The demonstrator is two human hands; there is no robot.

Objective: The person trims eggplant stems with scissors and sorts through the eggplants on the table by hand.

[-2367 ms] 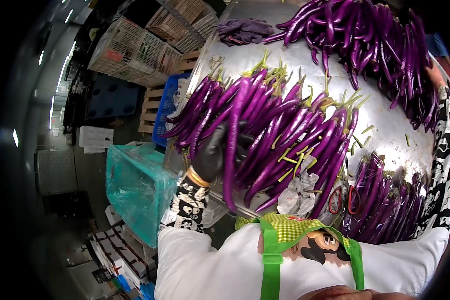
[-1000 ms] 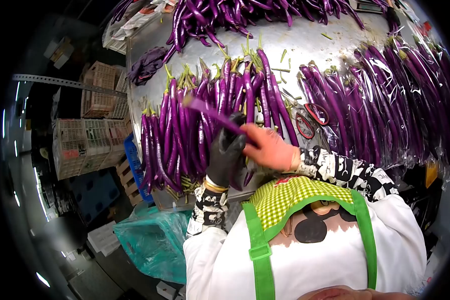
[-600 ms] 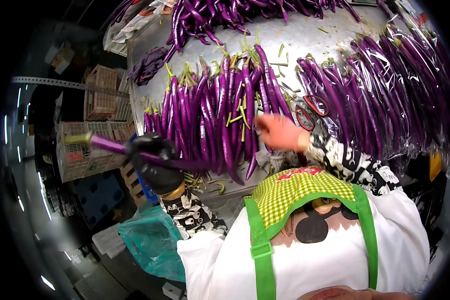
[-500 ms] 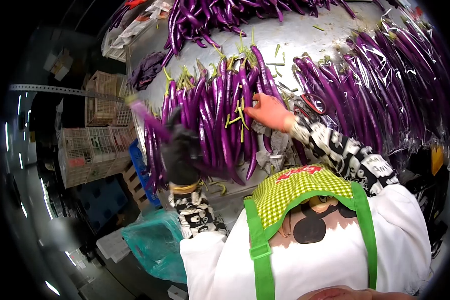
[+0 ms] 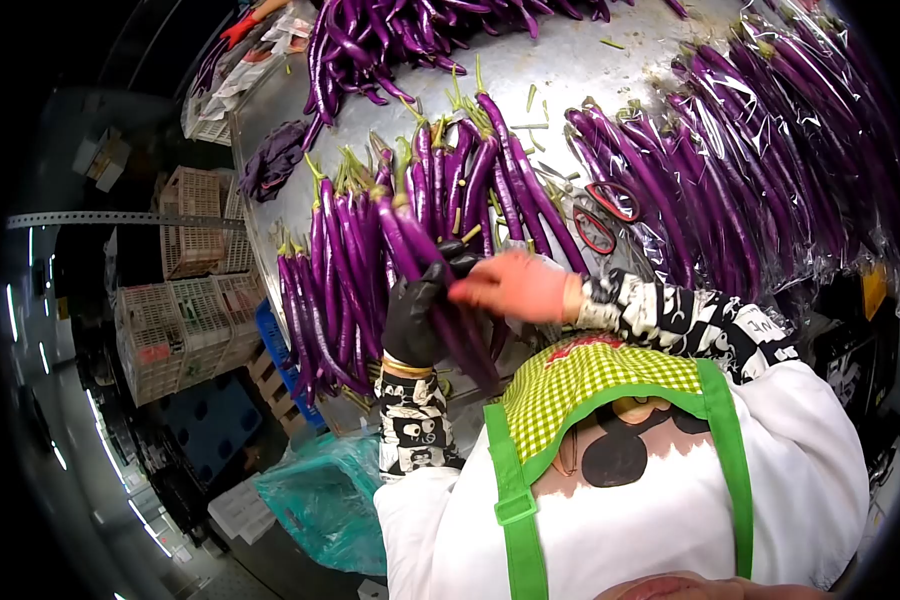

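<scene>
My left hand (image 5: 416, 312), in a black glove, is closed around purple long eggplants (image 5: 410, 240); at least two show above the fist, their lower ends blurred. My right hand (image 5: 518, 287), in an orange-pink glove, meets the left at the fingertips, its fingers drawn together and slightly blurred. What lies between those fingers is hidden. Behind both hands a row of loose eggplants (image 5: 340, 270) lies side by side on the metal table (image 5: 410, 115), green stems pointing away from me.
Red-handled scissors (image 5: 596, 232) lie right of the row. Further right are eggplants in clear plastic bags (image 5: 740, 170). An eggplant heap (image 5: 370, 45) is at the back, near a dark cloth (image 5: 273, 160). Crates (image 5: 185, 320) stand left of the table, a teal plastic-lined bin (image 5: 320, 500) below.
My left hand has swung right, bringing eggplants in front of me. My right hand has left the row and come down to meet it. The view has shifted slightly.
</scene>
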